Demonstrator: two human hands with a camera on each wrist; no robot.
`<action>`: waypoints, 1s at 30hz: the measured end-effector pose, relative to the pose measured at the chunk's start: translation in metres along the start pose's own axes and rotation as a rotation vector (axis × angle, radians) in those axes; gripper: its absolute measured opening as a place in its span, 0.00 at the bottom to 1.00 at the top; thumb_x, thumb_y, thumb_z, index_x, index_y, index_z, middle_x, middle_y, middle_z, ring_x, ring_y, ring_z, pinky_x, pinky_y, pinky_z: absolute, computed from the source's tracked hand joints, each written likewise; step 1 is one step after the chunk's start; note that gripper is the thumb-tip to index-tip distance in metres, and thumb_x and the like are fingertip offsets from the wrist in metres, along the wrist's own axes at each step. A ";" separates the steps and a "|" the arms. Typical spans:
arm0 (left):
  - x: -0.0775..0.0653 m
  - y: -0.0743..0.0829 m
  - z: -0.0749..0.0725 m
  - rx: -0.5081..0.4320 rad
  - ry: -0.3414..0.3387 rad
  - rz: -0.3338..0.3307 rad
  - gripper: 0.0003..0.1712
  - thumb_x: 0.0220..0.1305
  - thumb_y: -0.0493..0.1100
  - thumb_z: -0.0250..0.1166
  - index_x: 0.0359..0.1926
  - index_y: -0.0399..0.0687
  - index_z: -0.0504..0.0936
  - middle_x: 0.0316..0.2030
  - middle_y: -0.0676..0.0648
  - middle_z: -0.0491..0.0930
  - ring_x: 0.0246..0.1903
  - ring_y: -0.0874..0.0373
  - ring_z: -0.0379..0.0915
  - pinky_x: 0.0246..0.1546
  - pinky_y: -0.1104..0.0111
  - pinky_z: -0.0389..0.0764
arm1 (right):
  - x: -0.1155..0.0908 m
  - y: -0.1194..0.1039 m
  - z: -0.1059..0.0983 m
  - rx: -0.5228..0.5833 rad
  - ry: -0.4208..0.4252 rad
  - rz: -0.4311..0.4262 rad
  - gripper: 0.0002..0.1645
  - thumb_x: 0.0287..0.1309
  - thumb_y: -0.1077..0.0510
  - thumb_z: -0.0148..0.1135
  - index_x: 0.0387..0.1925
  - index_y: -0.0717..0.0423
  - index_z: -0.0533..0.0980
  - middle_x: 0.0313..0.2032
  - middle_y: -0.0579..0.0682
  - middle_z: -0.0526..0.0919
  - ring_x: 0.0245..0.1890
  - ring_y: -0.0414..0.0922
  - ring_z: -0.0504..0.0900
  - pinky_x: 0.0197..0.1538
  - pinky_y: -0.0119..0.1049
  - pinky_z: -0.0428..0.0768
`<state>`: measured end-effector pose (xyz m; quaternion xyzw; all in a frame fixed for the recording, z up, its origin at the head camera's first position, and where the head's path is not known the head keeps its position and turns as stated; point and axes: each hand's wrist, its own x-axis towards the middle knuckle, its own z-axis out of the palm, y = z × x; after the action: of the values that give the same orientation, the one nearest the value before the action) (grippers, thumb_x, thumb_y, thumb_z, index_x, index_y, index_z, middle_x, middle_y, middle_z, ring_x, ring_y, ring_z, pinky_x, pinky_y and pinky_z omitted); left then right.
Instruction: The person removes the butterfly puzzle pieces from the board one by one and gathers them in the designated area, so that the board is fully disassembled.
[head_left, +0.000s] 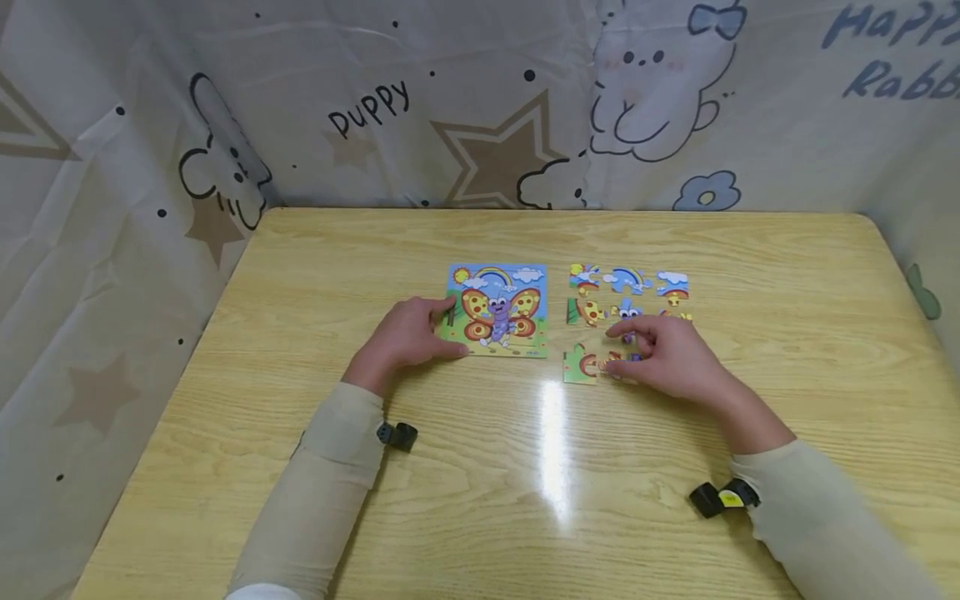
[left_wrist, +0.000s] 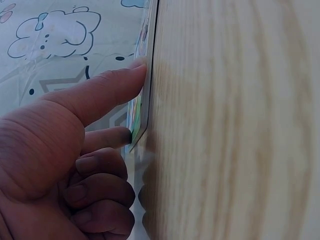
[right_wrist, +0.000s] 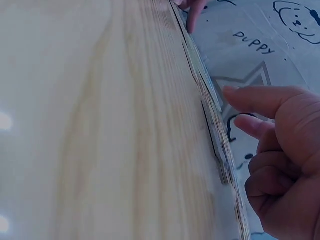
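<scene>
A square picture board (head_left: 528, 279) shows a purple butterfly under a rainbow and lies flat on the table. My left hand (head_left: 411, 333) holds it by the lower left corner, thumb at the near edge and index finger at the left edge; in the left wrist view the other fingers are curled. To the right lie several loose jigsaw pieces in rows, among them a rainbow piece (head_left: 627, 279) and a green corner piece (head_left: 577, 367). Over the lower right pieces hovers my right hand (head_left: 671, 358), thumb and index finger apart with nothing between them. It partly hides those pieces.
The wooden table (head_left: 480, 467) carries a bright glare streak in front of the pieces. A printed cloth (head_left: 300, 167) hangs behind the far edge and at both sides. Each sleeved forearm wears a small black camera (head_left: 397, 435) at the wrist.
</scene>
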<state>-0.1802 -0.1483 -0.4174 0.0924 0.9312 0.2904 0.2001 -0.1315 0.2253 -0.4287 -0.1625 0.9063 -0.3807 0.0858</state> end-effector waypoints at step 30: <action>0.001 -0.003 0.001 0.005 0.013 -0.002 0.52 0.51 0.56 0.80 0.73 0.48 0.67 0.63 0.40 0.73 0.51 0.51 0.66 0.57 0.58 0.69 | 0.071 -0.053 0.051 0.002 -0.071 0.022 0.25 0.48 0.49 0.79 0.47 0.53 0.82 0.17 0.48 0.70 0.17 0.44 0.66 0.26 0.41 0.67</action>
<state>-0.1810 -0.1500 -0.4205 0.0900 0.9332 0.2884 0.1944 -0.1712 0.1311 -0.4289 -0.1659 0.9040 -0.3745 0.1222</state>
